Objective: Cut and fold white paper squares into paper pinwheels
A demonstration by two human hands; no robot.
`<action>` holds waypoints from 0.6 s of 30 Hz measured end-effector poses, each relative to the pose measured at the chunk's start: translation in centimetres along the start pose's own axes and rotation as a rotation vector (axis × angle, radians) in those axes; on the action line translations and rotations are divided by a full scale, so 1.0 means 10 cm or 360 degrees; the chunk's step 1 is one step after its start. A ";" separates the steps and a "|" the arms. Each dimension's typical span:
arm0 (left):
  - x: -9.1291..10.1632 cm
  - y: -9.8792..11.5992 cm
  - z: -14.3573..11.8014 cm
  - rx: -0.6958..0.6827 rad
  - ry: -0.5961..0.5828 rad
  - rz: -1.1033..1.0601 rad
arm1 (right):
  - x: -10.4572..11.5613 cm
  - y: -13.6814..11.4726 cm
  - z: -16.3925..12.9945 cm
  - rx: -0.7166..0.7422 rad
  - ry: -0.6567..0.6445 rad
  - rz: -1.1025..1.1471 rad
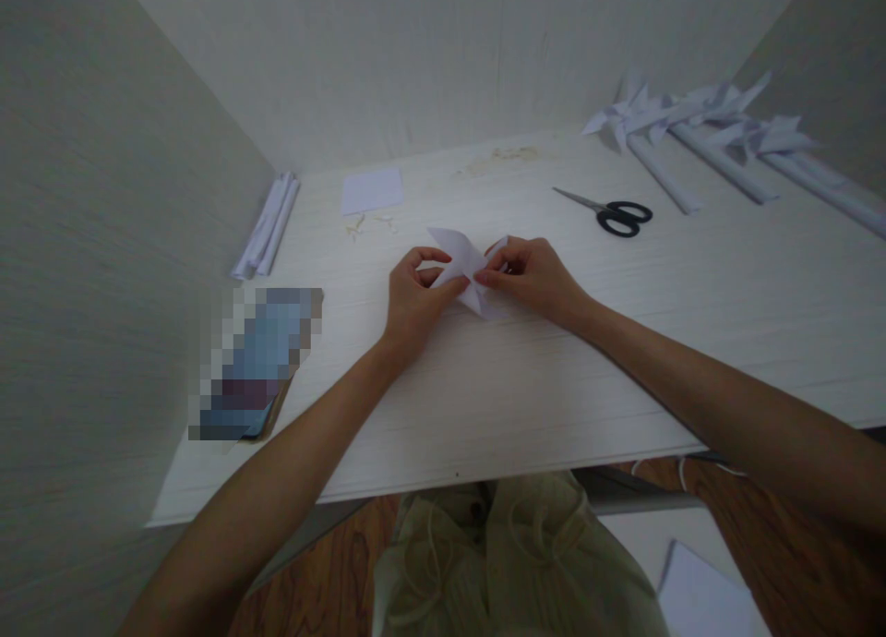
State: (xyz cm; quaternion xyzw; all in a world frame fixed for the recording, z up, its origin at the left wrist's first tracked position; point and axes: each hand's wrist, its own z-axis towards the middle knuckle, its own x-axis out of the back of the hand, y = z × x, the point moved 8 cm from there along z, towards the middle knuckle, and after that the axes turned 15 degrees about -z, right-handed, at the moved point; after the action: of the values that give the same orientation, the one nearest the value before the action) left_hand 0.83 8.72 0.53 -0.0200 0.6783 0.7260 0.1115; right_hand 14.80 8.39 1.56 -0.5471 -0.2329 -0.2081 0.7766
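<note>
Pinching a folded white paper piece [465, 266] between them, both hands meet over the middle of the desk [526, 378]. The left hand [413, 297] has its grip pressed on the paper's near-left edge, thumb and forefinger curled together; the right hand [532, 277] has its grip pressed on the paper's right flap, fingertips close to those of the left. The paper shows pointed corners sticking out above and below the hands, and its lower tip seems to rest on the desk.

No containers are in view. Behind the paper and to its right lie black-handled scissors [613, 214], blades shut, well apart from the hands. Farther right of the paper, at the desk's back corner, sit finished paper pinwheels [699, 115] on rolled paper sticks. Behind the paper to the left lies a small square white sheet [372, 191], with a few paper scraps [365, 223] just in front of it. Left of the paper, along the wall, lie rolled paper tubes [269, 226]; nearer, a blurred phone [256, 365] rests by the desk's left edge.

The desk is pale wood grain, walled in on three sides by light panels. Between the paper and the near edge the surface is bare. Below that edge are wood flooring and another white sheet [702, 600].
</note>
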 end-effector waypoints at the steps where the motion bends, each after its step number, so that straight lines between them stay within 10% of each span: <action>1: 0.00 0.00 0.00 0.0001 0.0004 0.0003 | 0.00 0.00 0.00 -0.0004 -0.0001 -0.0009; 18: -0.03 0.02 -0.01 0.0012 -0.0062 -0.0039 | 0.02 -0.01 -0.01 -0.0037 0.0021 -0.0023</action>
State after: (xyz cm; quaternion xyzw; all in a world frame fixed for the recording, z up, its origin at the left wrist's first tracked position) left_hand 1.04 8.53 0.76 -0.0139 0.6784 0.7223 0.1337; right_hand 14.86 8.23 1.72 -0.5530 -0.2293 -0.2202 0.7701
